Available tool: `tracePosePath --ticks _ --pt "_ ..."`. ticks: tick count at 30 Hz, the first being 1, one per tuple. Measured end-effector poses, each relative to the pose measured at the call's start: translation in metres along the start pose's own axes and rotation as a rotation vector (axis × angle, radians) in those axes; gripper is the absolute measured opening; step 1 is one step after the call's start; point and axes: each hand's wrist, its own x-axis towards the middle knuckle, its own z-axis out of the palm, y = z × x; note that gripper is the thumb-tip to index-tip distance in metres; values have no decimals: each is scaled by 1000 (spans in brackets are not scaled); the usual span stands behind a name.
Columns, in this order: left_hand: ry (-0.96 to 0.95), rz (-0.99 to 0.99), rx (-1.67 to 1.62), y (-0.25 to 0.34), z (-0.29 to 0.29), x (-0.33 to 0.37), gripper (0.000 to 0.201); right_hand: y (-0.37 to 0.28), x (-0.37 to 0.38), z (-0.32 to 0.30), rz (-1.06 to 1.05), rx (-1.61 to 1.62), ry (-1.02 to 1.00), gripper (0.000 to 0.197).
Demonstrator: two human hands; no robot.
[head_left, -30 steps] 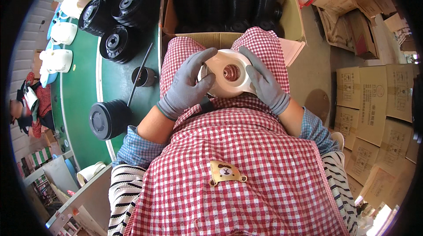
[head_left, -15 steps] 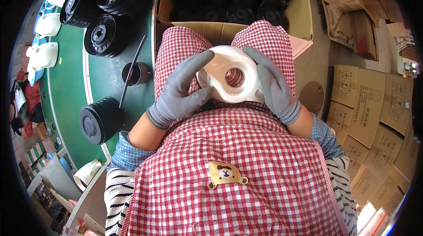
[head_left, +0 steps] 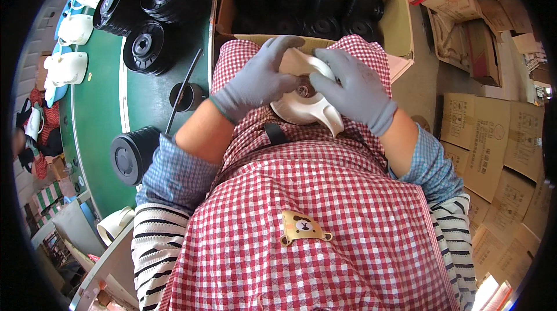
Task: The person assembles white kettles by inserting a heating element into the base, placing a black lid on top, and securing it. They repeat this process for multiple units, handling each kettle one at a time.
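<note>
In my lap, against the red-and-white checked apron, is a white plastic jug body [head_left: 296, 109]. Its round opening faces up, with a ringed, brownish inside, and a curved handle or spout-like piece sticks out toward me on the right. My left hand [head_left: 253, 80], in a grey glove, grips the jug's left side, fingers curled over the far edge and thumb beside the opening. Also gloved in grey, my right hand [head_left: 355, 86] holds the right side, its thumb reaching to the opening. The gloves hide much of the jug's far part.
An open cardboard box [head_left: 400, 26] holding several black ribbed parts stands beyond my knees. On the green table [head_left: 96, 114] to my left are stacked black parts [head_left: 145, 47], a black cup with a rod [head_left: 187, 97] and white jugs [head_left: 71, 67]. Cartons [head_left: 487, 143] stand at right.
The white jug has been turned, so its projecting piece now points toward me at the right. Both hands have shifted their grip and come closer together over the opening.
</note>
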Motion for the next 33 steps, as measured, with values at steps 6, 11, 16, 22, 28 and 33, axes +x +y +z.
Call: tracePosePath --ticks 6,11,16,22,28,33 --pt "20 -80 881 65 19 16 62 0 21 7 105 -308 -87 71" --pt "-41 -176 1166 75 40 20 50 -7 25 13 176 -485 -259 80" --pt "3 -143 1134 58 49 8 55 -8 15 28 144 -550 -228 74" --pt "59 -166 1054 49 42 15 52 -8 24 20 124 -539 -224 59" --pt "-52 144 564 31 -2 3 38 36 -9 25 -47 365 118 80" --pt "52 -56 198 6 -32 -14 31 20 -85 24 -85 53 116 88"
